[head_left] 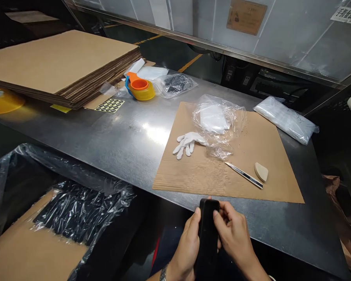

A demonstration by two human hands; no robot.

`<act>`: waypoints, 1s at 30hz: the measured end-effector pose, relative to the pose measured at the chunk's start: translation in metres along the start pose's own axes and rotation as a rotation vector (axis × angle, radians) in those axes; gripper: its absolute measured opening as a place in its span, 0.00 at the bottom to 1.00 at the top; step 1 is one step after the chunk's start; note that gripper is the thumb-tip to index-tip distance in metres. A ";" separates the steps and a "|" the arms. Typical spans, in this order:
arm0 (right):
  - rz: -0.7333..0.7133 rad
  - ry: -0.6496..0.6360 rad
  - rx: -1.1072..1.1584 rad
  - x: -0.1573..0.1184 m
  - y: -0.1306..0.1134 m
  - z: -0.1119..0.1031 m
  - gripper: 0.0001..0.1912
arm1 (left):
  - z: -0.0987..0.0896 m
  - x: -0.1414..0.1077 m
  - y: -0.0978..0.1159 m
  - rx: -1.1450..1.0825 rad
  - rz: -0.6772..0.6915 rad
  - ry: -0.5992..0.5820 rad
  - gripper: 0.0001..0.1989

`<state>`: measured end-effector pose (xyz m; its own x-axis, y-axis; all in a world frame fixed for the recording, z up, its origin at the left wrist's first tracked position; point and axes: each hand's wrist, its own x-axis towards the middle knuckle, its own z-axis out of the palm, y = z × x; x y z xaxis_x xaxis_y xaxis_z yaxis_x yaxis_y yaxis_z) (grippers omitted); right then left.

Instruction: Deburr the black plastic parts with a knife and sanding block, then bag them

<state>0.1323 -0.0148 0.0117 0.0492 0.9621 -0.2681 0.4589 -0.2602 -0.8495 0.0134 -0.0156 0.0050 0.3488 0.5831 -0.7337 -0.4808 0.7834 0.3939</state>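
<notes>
Currently both hands, left hand (188, 244) and right hand (232, 230), are pinching a slim black rectangular plastic part (207, 230) off the steel table's (119, 136) near edge, so it's risking slipping floorward

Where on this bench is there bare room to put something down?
Bare steel table lies between the stacked cardboard sheets and the brown cardboard mat. The mat's near-left part is free below the white glove. Around the yellow tape dispenser it is crowded.
</notes>
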 end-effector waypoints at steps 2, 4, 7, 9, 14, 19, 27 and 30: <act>0.042 0.040 -0.009 0.006 -0.001 -0.001 0.15 | -0.001 0.002 0.000 0.048 -0.029 -0.025 0.27; 0.036 0.009 0.003 0.008 -0.002 -0.002 0.16 | -0.002 0.003 0.004 0.054 -0.039 -0.048 0.29; -0.058 -0.112 0.003 0.003 0.000 0.000 0.16 | -0.001 0.005 0.012 -0.015 0.011 -0.018 0.27; -0.134 -0.211 0.018 -0.004 0.001 0.002 0.31 | 0.000 0.006 0.017 -0.042 0.060 0.022 0.25; -0.144 -0.386 0.195 -0.016 0.004 0.000 0.38 | 0.002 0.009 0.022 -0.045 0.010 0.022 0.27; -0.047 -0.530 0.388 -0.012 0.007 -0.010 0.38 | 0.003 0.011 0.024 -0.045 -0.014 -0.021 0.29; -0.020 -0.567 0.514 0.001 0.005 -0.019 0.36 | 0.000 0.011 0.034 -0.101 -0.109 -0.091 0.34; 0.039 -0.467 0.461 0.007 0.008 -0.014 0.31 | 0.000 0.012 0.036 -0.058 -0.009 -0.052 0.28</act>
<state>0.1489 -0.0088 0.0093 -0.3796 0.8420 -0.3833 0.0327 -0.4019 -0.9151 -0.0001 0.0198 0.0106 0.3942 0.5878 -0.7065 -0.5231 0.7756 0.3535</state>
